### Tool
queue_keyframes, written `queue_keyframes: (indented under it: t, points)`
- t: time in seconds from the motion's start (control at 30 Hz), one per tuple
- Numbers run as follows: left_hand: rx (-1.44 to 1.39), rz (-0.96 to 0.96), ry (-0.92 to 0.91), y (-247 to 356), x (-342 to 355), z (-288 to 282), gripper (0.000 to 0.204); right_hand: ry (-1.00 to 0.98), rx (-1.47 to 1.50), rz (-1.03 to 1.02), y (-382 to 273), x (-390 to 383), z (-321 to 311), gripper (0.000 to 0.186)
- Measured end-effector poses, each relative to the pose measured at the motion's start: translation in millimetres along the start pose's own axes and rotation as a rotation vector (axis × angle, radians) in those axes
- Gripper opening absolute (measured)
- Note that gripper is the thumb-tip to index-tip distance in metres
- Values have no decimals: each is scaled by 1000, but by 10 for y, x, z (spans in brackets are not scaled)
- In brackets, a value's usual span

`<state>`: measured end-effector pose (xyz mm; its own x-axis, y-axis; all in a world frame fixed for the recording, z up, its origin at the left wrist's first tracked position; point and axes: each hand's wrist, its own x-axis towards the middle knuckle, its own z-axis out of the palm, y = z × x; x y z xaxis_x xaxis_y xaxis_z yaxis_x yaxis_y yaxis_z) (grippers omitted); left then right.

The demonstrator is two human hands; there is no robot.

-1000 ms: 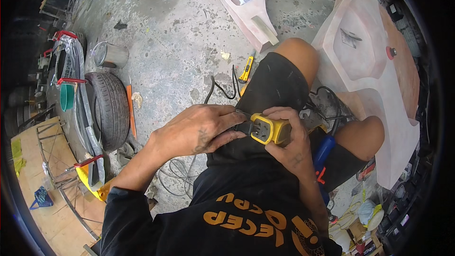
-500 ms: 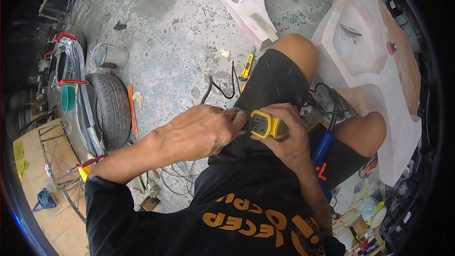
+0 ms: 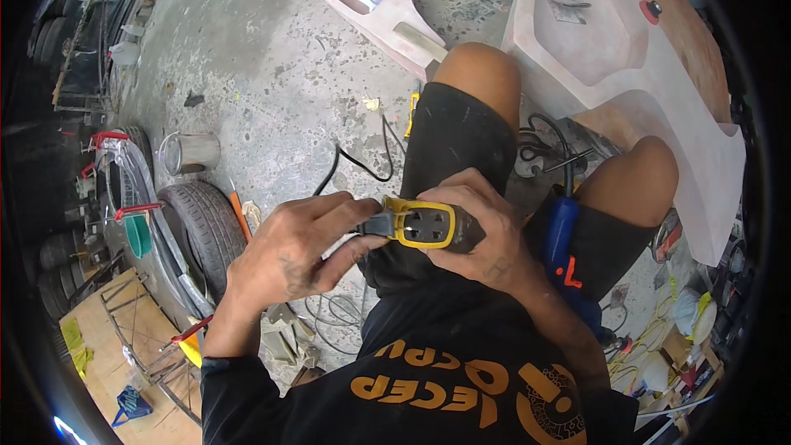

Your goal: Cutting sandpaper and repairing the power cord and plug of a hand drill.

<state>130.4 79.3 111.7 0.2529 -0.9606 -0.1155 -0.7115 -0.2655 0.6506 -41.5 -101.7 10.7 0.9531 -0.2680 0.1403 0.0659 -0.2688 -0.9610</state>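
Note:
Between the fingers and thumb of my left hand (image 3: 305, 243) is a dark grey plug (image 3: 375, 225), held at the left end of a yellow-and-black extension socket (image 3: 428, 235). My right hand (image 3: 486, 231) grips that socket from its right side, with its face of holes turned up. The plug overlaps the yellow rim; whether its pins are in a hole I cannot tell. A black cord (image 3: 329, 171) runs off beyond my left hand. Across my right thigh lies a blue power tool (image 3: 563, 227) with an orange-red lever, its cord leading away.
Pale pinkish moulded panels (image 3: 626, 91) lie ahead and to the right. A tyre (image 3: 202, 227), a metal can (image 3: 191, 154) and a curved part with red clamps (image 3: 136, 169) stand at left. A yellow cutter (image 3: 414, 111) is on the concrete floor beside my knee.
My left hand has turned and drawn back, and the plug now shows against the socket's left end. The socket has moved slightly left, its face turned further up. The view has shifted.

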Motion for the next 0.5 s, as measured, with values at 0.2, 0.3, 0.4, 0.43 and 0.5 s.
queue_keyframes:
  t: [0.2,0.3,0.4,0.43,0.5]
  points:
    - [7,-19,-94,42,26,-81,30,5,43,-15,-30,-12,1,57]
    - [-65,-22,-111,-56,-21,-32,29,-3,59,21,-2,-40,20,57]
    - [-278,-34,-112,-283,-31,97,24,-3,13,10,-3,-36,20,57]
    - [-276,-36,-112,-361,-35,146,24,-3,16,9,-8,-32,18,57]
    - [-516,-161,-192,-512,-58,267,24,19,-8,41,-15,-30,18,56]
